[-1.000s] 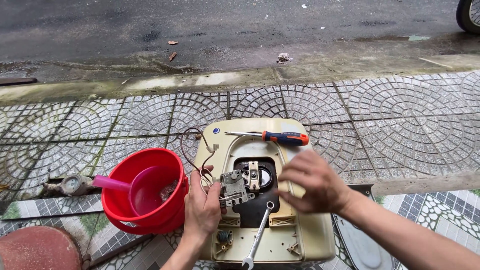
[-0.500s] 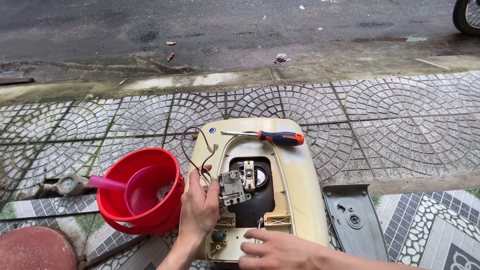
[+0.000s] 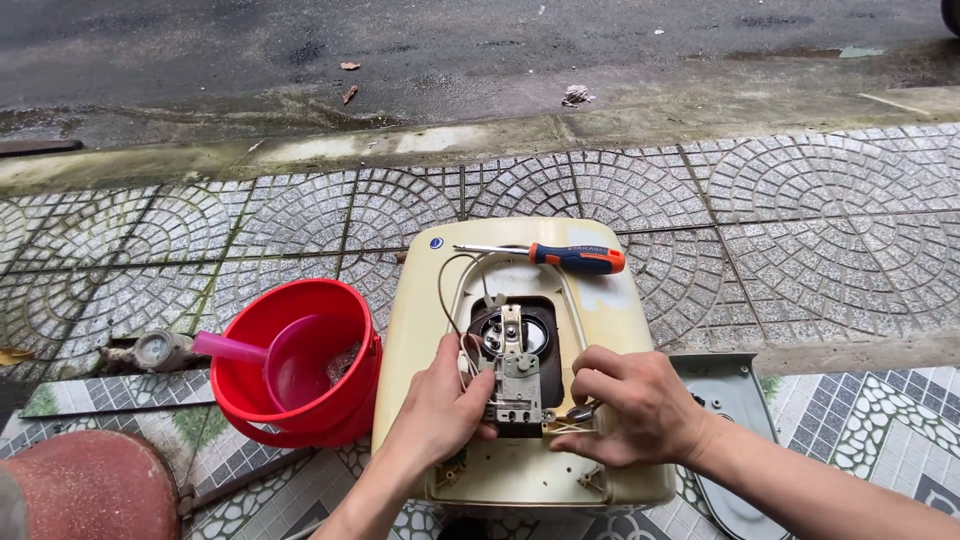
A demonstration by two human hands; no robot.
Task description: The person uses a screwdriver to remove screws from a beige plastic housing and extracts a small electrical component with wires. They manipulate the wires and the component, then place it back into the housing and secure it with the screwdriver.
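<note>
Thermostat block [image 3: 517, 385] sits over our cream heater shell [image 3: 425, 330]; left hand [image 3: 440, 405] pinches it steady, right hand [image 3: 635, 405] closes around a tool whose tip reaches its base.

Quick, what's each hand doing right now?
Left hand: closed on the grey metal part.
Right hand: fingers curled, pinching something small beside that part; can't tell what.

Screwdriver [image 3: 578, 258] lies on the casing [image 3: 425, 330]; bucket [image 3: 300, 365] just left.
</note>
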